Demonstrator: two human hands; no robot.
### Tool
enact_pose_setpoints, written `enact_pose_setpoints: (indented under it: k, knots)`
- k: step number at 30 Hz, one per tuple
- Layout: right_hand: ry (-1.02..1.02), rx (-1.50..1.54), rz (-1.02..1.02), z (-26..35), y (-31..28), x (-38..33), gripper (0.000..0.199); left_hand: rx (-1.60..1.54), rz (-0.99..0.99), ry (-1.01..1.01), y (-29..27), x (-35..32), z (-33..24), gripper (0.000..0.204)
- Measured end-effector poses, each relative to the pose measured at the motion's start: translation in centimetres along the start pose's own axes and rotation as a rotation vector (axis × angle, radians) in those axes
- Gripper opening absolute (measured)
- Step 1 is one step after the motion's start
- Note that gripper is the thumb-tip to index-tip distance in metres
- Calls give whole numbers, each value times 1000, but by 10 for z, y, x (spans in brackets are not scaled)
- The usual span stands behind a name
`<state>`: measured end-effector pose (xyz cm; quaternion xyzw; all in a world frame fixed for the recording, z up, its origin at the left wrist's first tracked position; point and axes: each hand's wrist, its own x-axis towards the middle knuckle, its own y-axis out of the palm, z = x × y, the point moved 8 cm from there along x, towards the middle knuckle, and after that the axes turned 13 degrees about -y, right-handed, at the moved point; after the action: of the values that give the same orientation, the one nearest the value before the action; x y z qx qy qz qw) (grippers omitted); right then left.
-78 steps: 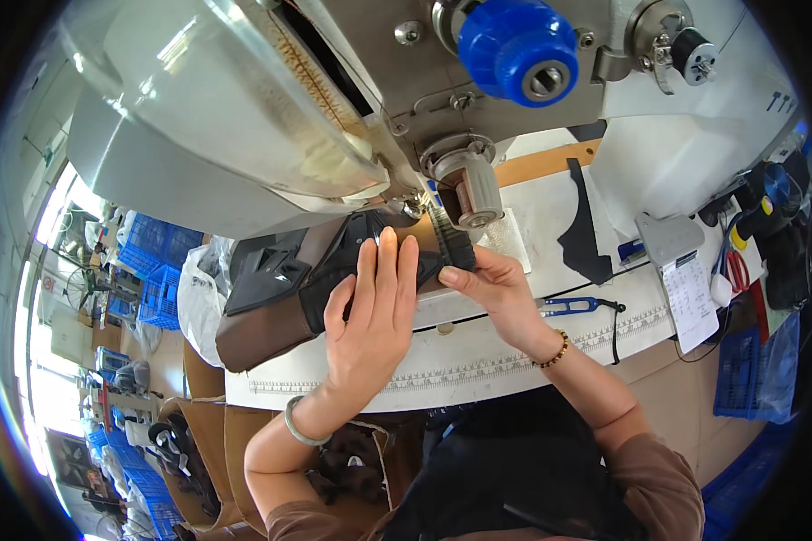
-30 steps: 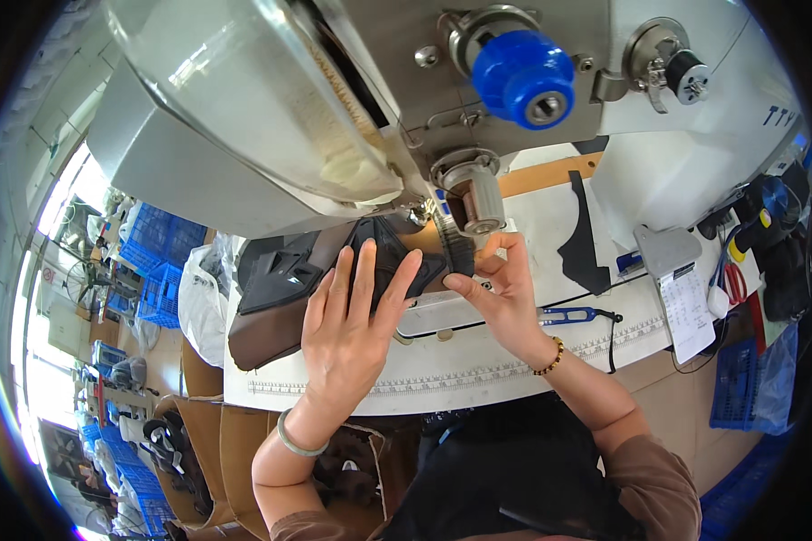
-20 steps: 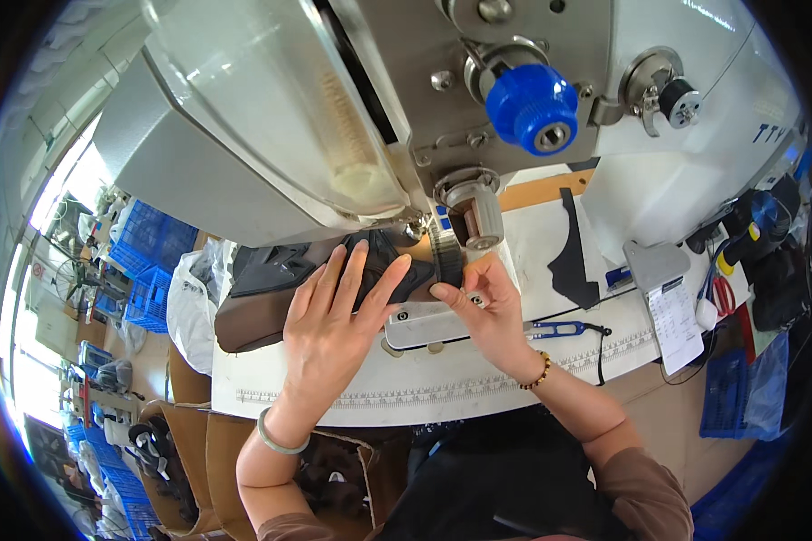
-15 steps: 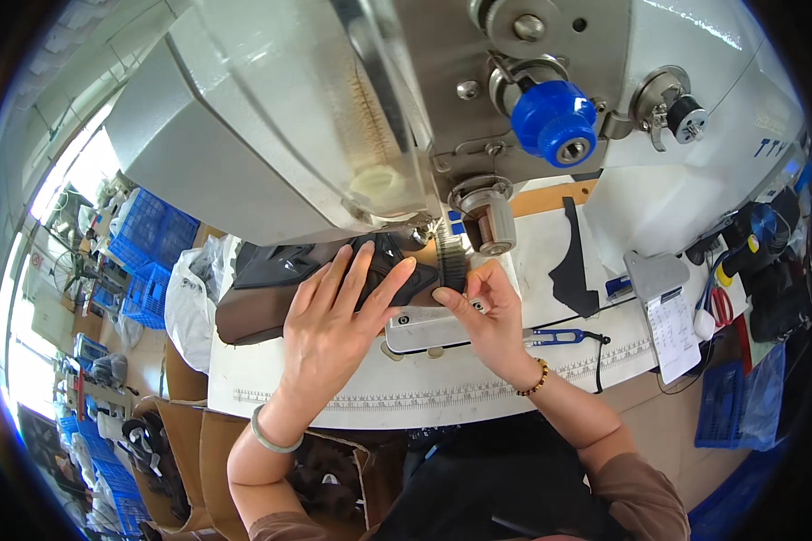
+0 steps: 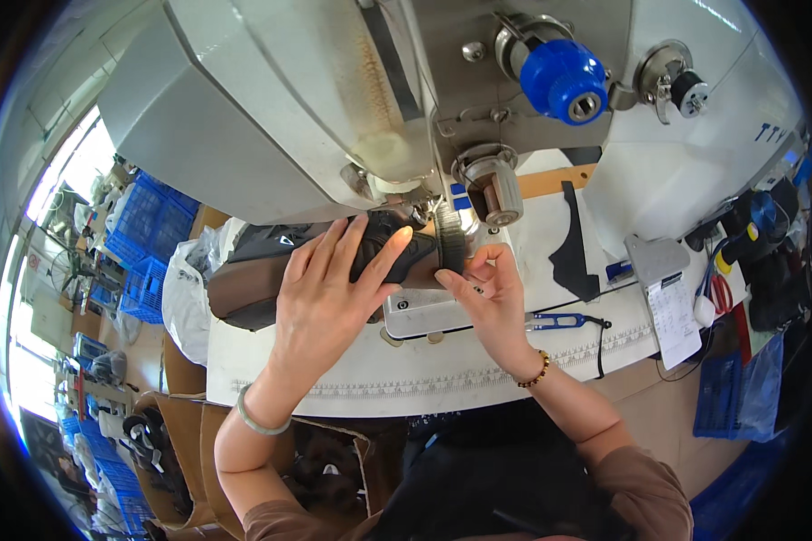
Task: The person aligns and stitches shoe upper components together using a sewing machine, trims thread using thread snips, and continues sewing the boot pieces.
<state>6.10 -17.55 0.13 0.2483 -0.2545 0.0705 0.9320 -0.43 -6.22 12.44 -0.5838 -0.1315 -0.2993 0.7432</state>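
Note:
A black and brown shoe upper (image 5: 253,279) lies under the sewing head of a large grey-white sewing machine (image 5: 271,99). My left hand (image 5: 334,284) rests flat on it, fingers spread, pressing beside the stitching area. At its right end runs a dark ribbed strip (image 5: 449,239). My right hand (image 5: 494,302) is closed at that end, thumb and bent fingers on the edge. The fingers hide part of the edge there. The needle area (image 5: 421,209) sits just beyond my left fingertips, and a thread spool (image 5: 496,194) is right of it.
A dark cut piece (image 5: 573,243), a blue tool (image 5: 559,321), a clip with a paper slip (image 5: 672,316) and red-handled scissors (image 5: 721,293) lie on the right of the white table (image 5: 334,379). Open cardboard boxes (image 5: 216,460) stand below left, and blue crates (image 5: 153,216) stand further left.
The shoe upper sits slightly further left and away, and both hands have moved with it a little. The machine appears shifted upward in view. Each hand keeps its pose.

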Motion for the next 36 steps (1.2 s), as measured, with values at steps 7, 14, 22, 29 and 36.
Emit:
enact_pose_setpoints:
  k: [7, 14, 22, 29, 36]
  knots:
    - [43, -142, 260, 7, 7, -5, 20, 169, -56, 56, -4, -6, 4, 57]
    - [118, -80, 240, -3, 2, -5, 21, 46, 118, 43, -9, -1, -4, 63]
    - [103, -143, 296, -7, 1, -6, 12, 27, 131, 3, -8, -5, 1, 65]
    - [45, -54, 209, -6, 2, 0, 23, -3, 74, 15, -6, -2, 5, 65]
    - [190, 115, 94, -5, 3, -3, 19, -72, 89, -11, -9, 8, 11, 55]
